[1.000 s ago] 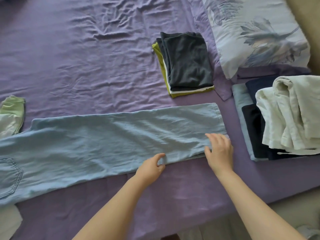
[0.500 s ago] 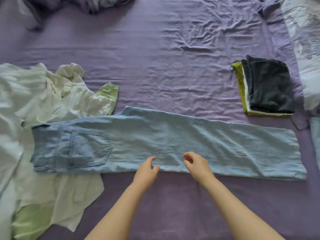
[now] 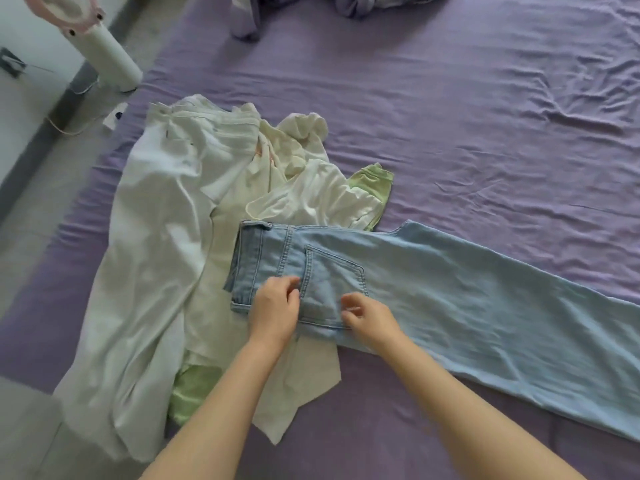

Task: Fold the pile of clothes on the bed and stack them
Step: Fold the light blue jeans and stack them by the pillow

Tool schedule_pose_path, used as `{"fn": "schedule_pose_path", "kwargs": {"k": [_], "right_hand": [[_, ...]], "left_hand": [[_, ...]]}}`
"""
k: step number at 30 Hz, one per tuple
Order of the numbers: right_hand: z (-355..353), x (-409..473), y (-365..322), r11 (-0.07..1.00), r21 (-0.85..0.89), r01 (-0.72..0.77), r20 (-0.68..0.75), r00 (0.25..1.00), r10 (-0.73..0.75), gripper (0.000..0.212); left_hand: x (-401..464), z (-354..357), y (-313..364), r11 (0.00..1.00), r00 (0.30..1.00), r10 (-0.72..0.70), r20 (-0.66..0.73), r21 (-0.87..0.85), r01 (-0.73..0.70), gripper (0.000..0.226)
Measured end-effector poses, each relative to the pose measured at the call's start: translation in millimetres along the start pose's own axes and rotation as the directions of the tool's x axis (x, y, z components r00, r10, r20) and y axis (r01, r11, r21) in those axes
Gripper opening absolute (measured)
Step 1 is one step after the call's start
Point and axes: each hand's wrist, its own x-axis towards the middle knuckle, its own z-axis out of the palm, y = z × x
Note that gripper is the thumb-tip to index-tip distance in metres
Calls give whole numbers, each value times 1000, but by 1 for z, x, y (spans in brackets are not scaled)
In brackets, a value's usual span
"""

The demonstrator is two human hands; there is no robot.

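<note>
A pair of light blue jeans [image 3: 450,299] lies flat on a purple bed sheet [image 3: 450,116], folded lengthwise with one back pocket [image 3: 332,289] facing up. The waistband end sits just left of the person's fingers, resting on top of a loose pile of clothes; the legs run away to the right of the fingers and pass out of view at the frame's edge.

The left hand [image 3: 275,311] rests on the denim at the near edge of the waistband end, its fingers curled and its fingertips meeting at the pocket's left seam; whether they pinch the cloth or merely press it cannot be told. The right hand [image 3: 369,318] lies on the pocket's lower right corner, fingers bent inward toward the thumb in what looks like a light pinch of the fabric, though the hold itself is not clearly shown. The two hands are near each other, with only the pocket's width between them.

Under and to the left of the fingers spreads the unfolded pile [image 3: 156,254]: white and cream garments, with a pale green piece [image 3: 372,183] showing beyond the fingers and another patch of green nearer the person. Further off, past the fingers, crumpled purple bedding [image 3: 346,5] lies at the bed's far side. Beyond the bed's left edge stands a white appliance [image 3: 104,53] on the floor.
</note>
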Motion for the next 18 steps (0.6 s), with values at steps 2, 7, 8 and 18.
{"fn": "schedule_pose_path", "kwargs": {"k": [2,7,8,18], "right_hand": [[12,12,-24,997,8,79,-1,997,-79,39],[43,25,-58,973,-149,178,-61,980,-189,46],[48,25,-61,963,-195,186,-78,976,-205,47],[59,32,-63,959,-217,183,-197,954,-227,45]], "left_hand": [[11,-12,-12,998,994,-5,-109,61,11,27],[36,-28,-38,977,968,-174,-181,87,192,49],[40,-29,-42,973,962,-223,-157,19,229,54],[49,-34,-52,919,919,-394,-24,-46,393,54]]}}
